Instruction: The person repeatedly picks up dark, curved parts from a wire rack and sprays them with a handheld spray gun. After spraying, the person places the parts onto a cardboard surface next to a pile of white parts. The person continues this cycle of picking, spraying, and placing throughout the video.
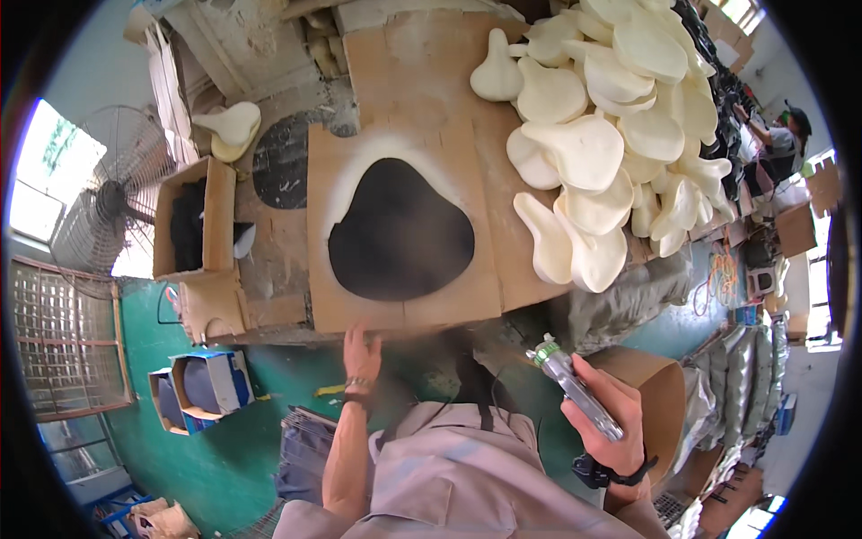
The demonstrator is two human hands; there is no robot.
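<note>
Black sheet (401, 238) lies flat on cardboard (328, 304). Likely light, limp, perhaps tacky; best lifted by opposite edges. Left hand (362, 359) empty, fingers loosely spread near cardboard's front edge; contact unclear. Right hand (614, 415) wrapped around metal spray gun (567, 377): probably rigid, moderately heavy; hold by body, clear of green-ringed front end.

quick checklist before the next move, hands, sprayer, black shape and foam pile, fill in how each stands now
1. Spray gun gripped in right hand: ok.
2. Left hand holding nothing: ok.
3. Left fingertips off the cardboard sheet: cannot tell.
4. Black shape within the sheet's edges: ok.
5. Foam pile apart from the black shape: ok, off to its right.
6. Trigger released: cannot tell.
</note>
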